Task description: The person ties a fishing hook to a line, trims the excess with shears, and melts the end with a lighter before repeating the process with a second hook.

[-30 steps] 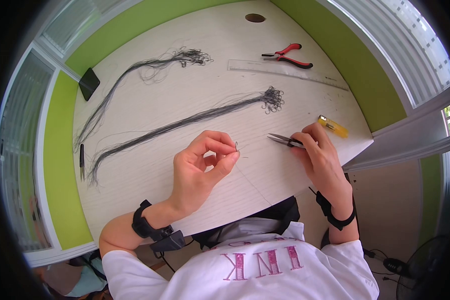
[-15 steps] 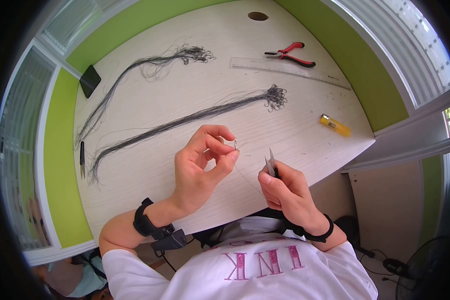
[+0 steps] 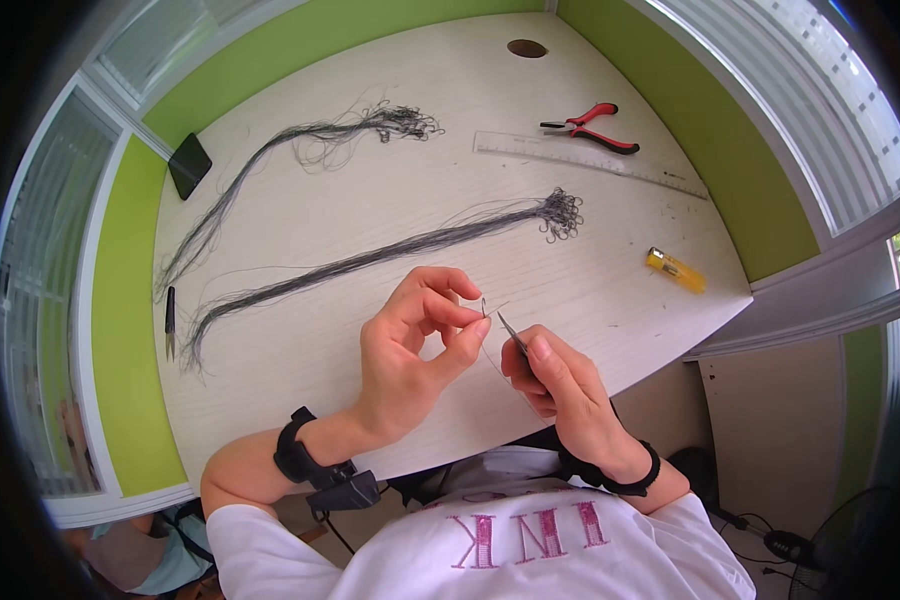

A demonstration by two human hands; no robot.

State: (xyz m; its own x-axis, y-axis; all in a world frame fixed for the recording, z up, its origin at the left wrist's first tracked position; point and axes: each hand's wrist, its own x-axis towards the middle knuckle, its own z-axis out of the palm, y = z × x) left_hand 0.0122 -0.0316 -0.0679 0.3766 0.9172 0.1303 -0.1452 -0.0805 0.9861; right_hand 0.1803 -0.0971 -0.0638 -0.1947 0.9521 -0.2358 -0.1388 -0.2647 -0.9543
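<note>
My left hand (image 3: 410,355) pinches a small fish hook (image 3: 484,306) between thumb and forefinger, its shank upright at the fingertips. A thin fishing line (image 3: 494,366) runs down from the pinch toward my right hand, and a short end sticks out to the right. My right hand (image 3: 572,395) is closed around small pointed scissors (image 3: 511,334). Their tips are right beside the short line end and the left fingertips. Beyond my hands lies a bundle of hooks on dark lines (image 3: 400,247), the hooks (image 3: 562,214) clustered at its right end.
A second hook bundle (image 3: 315,130) lies farther back. Red-handled pliers (image 3: 605,140) and a clear ruler (image 3: 590,160) are at the back right, a yellow lighter (image 3: 678,271) nearer. At left are a black pointed tool (image 3: 170,325) and a flat black object (image 3: 189,166).
The scissors have moved left and up to the short line end beside the hook. Their blades, spread before, now look together. The left hand keeps its pinch.
</note>
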